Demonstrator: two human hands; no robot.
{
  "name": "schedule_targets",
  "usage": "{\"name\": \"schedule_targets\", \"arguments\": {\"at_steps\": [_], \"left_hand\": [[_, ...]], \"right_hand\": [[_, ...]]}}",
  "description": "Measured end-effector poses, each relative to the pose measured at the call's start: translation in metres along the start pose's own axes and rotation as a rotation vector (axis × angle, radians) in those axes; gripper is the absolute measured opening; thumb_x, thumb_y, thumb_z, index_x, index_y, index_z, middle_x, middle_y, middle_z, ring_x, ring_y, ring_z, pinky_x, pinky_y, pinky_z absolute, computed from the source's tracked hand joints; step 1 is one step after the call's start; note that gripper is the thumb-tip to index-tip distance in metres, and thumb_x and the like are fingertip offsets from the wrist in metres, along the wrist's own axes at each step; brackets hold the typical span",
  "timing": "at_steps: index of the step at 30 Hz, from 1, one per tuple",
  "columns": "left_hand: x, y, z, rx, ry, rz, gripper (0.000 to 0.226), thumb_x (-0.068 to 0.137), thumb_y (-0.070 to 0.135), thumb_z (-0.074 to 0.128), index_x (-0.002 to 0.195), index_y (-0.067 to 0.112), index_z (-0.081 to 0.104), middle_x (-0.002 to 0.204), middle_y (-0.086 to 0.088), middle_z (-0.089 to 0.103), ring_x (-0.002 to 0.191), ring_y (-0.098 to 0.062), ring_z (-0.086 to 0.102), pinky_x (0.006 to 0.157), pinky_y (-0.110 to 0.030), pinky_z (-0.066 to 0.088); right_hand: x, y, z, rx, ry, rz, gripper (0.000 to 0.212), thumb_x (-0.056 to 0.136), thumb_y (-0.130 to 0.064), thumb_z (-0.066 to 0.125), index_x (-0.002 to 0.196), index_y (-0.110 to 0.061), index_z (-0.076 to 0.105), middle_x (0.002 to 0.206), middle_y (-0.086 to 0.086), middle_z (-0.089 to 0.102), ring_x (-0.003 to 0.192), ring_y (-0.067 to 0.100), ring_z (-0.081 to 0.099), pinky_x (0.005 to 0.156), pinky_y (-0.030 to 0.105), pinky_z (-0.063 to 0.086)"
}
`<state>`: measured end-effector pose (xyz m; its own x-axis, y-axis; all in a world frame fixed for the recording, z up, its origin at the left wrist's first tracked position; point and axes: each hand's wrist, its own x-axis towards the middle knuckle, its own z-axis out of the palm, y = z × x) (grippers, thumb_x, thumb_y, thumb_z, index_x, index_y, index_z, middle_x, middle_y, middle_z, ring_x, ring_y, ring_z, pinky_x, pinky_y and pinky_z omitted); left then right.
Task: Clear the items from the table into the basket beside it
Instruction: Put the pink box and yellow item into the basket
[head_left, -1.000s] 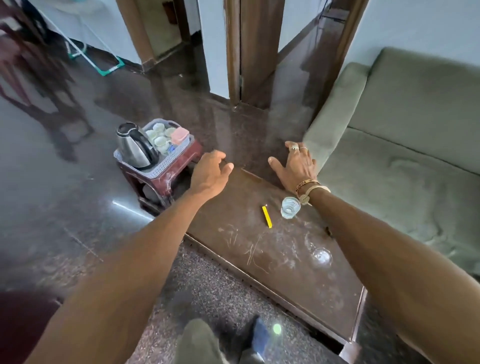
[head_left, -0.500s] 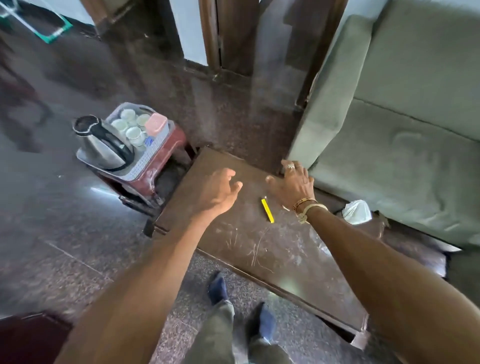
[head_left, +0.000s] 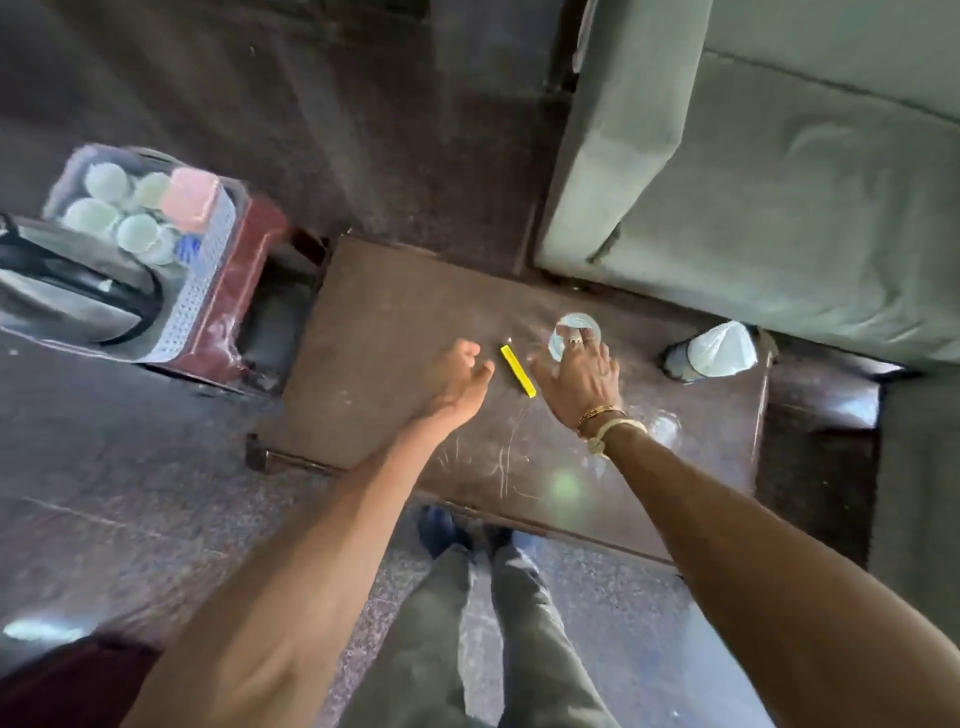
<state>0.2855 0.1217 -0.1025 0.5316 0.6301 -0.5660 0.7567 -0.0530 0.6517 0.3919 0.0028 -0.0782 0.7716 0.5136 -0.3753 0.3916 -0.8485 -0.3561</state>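
Observation:
A dark brown low table stands in the middle of the head view. On it lie a yellow pen, a clear glass and a second, faint clear glass. My left hand hovers just left of the pen, fingers loosely apart and holding nothing. My right hand is spread to the right of the pen, and its fingertips lie on the first glass without closing round it. The grey perforated basket sits on a maroon stool left of the table.
In the basket are a steel kettle, several pale cups and a pink box. A white plastic-wrapped object stands at the table's far right edge. A green sofa borders the table behind. My legs stand at its near edge.
The view has tilted down and closer over the table. My right hand has slid from the far edge onto the first glass. My left hand has come close to the pen.

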Motion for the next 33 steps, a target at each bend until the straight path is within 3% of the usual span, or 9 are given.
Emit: {"name": "schedule_targets", "arguments": {"at_steps": [8,12,16,21,23,25,27,29,33], "left_hand": [[0.044,-0.057,0.075,-0.042,-0.059,-0.197,0.034,0.093,0.029,0.063,0.122,0.01,0.062,0.12,-0.007,0.068,0.111,-0.022,0.064,0.095,-0.025,0.045],[0.066,-0.07,0.096,-0.125,-0.065,-0.287,0.034,0.093,0.028,0.064,0.122,0.01,0.061,0.121,-0.007,0.067,0.11,-0.021,0.064,0.098,-0.031,0.048],[0.092,-0.075,0.112,-0.242,-0.054,-0.36,0.033,0.092,0.027,0.065,0.121,0.01,0.062,0.122,-0.007,0.067,0.111,-0.021,0.064,0.1,-0.034,0.049],[0.123,-0.084,0.139,-0.356,-0.108,-0.436,0.036,0.096,0.023,0.059,0.129,0.008,0.057,0.128,-0.017,0.063,0.119,-0.034,0.06,0.104,-0.047,0.048],[0.132,-0.088,0.151,-0.409,-0.124,-0.452,0.036,0.097,0.018,0.057,0.13,0.005,0.056,0.13,-0.022,0.061,0.121,-0.036,0.058,0.104,-0.048,0.047],[0.136,-0.089,0.159,-0.502,-0.142,-0.444,0.028,0.097,0.009,0.051,0.121,0.001,0.062,0.122,-0.026,0.063,0.098,-0.03,0.067,0.091,-0.041,0.054],[0.136,-0.085,0.164,-0.6,-0.175,-0.435,0.033,0.094,-0.002,0.045,0.091,0.012,0.075,0.093,-0.018,0.071,0.073,-0.02,0.058,0.079,-0.036,0.049],[0.134,-0.081,0.164,-0.663,-0.192,-0.459,0.047,0.092,-0.007,0.041,0.071,0.019,0.073,0.078,-0.008,0.067,0.078,-0.022,0.055,0.081,-0.04,0.048],[0.123,-0.077,0.148,-0.713,-0.172,-0.516,0.036,0.094,-0.005,0.037,0.088,0.016,0.065,0.082,-0.009,0.064,0.078,-0.023,0.056,0.083,-0.036,0.053]], "right_hand": [[0.031,0.049,0.082,-0.027,-0.195,0.034,0.05,0.099,-0.038,0.046,0.138,-0.007,0.045,0.141,0.013,0.044,0.126,0.036,0.044,0.102,0.047,0.038],[0.052,0.06,0.104,0.047,-0.23,0.059,0.044,0.1,-0.028,0.045,0.138,-0.006,0.046,0.141,0.015,0.045,0.128,0.035,0.044,0.101,0.043,0.039],[0.081,0.062,0.121,0.118,-0.217,0.08,0.032,0.097,-0.013,0.043,0.122,0.0,0.056,0.127,0.022,0.054,0.12,0.037,0.048,0.099,0.039,0.039],[0.113,0.067,0.154,0.191,-0.226,0.148,0.025,0.094,-0.009,0.042,0.108,0.0,0.06,0.117,0.023,0.059,0.116,0.036,0.049,0.09,0.037,0.04],[0.118,0.071,0.169,0.204,-0.257,0.186,0.026,0.095,-0.009,0.041,0.112,0.001,0.059,0.116,0.023,0.06,0.117,0.035,0.047,0.09,0.036,0.038],[0.12,0.074,0.182,0.2,-0.272,0.204,0.031,0.094,-0.009,0.042,0.117,0.002,0.06,0.119,0.023,0.061,0.118,0.034,0.045,0.094,0.036,0.036],[0.122,0.076,0.192,0.204,-0.285,0.209,0.03,0.095,-0.01,0.045,0.117,-0.002,0.063,0.119,0.022,0.062,0.118,0.034,0.047,0.096,0.037,0.036],[0.123,0.076,0.195,0.25,-0.311,0.254,0.03,0.094,-0.013,0.048,0.117,-0.01,0.066,0.118,0.019,0.063,0.114,0.034,0.052,0.093,0.035,0.04],[0.119,0.07,0.183,0.348,-0.338,0.302,0.026,0.086,-0.012,0.052,0.098,-0.019,0.074,0.095,0.011,0.071,0.089,0.029,0.059,0.07,0.025,0.039]]}}
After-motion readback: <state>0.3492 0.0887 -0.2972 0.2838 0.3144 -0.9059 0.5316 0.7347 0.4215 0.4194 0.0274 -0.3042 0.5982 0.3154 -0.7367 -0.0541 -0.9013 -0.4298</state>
